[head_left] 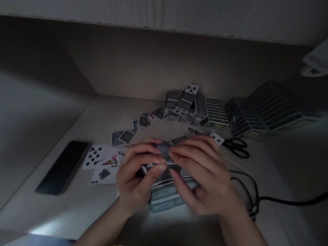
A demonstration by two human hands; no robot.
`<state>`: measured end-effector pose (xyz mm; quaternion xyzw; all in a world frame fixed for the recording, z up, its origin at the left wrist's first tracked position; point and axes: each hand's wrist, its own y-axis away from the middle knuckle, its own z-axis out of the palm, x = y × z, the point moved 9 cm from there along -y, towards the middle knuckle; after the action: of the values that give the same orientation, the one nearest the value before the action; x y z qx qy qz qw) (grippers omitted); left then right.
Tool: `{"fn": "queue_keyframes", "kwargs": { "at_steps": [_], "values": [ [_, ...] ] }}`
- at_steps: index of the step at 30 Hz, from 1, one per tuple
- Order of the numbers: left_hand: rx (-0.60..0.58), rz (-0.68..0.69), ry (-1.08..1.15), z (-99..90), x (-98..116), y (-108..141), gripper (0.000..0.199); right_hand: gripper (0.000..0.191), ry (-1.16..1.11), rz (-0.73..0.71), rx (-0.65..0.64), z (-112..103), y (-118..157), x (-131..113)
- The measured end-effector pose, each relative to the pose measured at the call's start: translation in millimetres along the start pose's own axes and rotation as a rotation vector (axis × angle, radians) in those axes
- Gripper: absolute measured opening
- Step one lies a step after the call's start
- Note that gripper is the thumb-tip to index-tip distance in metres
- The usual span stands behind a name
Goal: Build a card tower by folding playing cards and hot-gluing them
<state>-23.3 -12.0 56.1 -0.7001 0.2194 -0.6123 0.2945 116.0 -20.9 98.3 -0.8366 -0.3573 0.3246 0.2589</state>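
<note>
Both hands meet over a block built of playing cards point(166, 201) near the front middle. My left hand point(139, 171) curls its fingers and thumb against a grey-patterned playing card point(163, 150) from the left. From the right, my right hand point(202, 171) pinches at the same card, its thumb just below. The card's patterned back shows between the fingertips. Beneath it the block has layered, folded cards with patterned sides. The palms hide part of the block.
A black phone point(63, 168) and face-up cards point(104, 174) lie left. Behind are scattered cards point(126, 136) and a card pile point(176, 102). Stacked card boxes point(271, 106), black scissors point(237, 147) and a black cable point(284, 201) are on the right. A shelf edge point(164, 29) hangs above.
</note>
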Motion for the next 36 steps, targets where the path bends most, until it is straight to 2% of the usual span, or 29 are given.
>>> {"fn": "queue_keyframes", "kwargs": {
  "at_steps": [12,18,21,25,28,32,36],
  "values": [
    [-0.006,0.012,-0.006,1.7,1,0,0.016,0.015,0.290,-0.067,-0.056,9,6,-16],
    [-0.003,0.018,-0.024,0.7,3,-1,0.015,0.015,0.555,-0.187,-0.109,20,7,-31],
    [-0.011,0.028,-0.028,2.2,4,-1,0.016,0.016,0.668,-0.197,-0.088,24,9,-38],
    [-0.014,0.052,-0.026,2.4,8,0,0.018,0.019,0.825,-0.155,0.029,28,20,-44],
    [0.004,0.054,-0.048,-0.3,8,-1,0.017,0.024,0.785,-0.079,0.102,30,32,-40],
    [0.010,0.084,-0.060,-0.1,11,-4,0.016,0.040,0.688,0.060,0.104,28,40,-27],
    [0.019,0.090,-0.059,-0.3,11,-4,0.015,0.046,0.634,0.122,0.087,25,40,-24]
  ]
}}
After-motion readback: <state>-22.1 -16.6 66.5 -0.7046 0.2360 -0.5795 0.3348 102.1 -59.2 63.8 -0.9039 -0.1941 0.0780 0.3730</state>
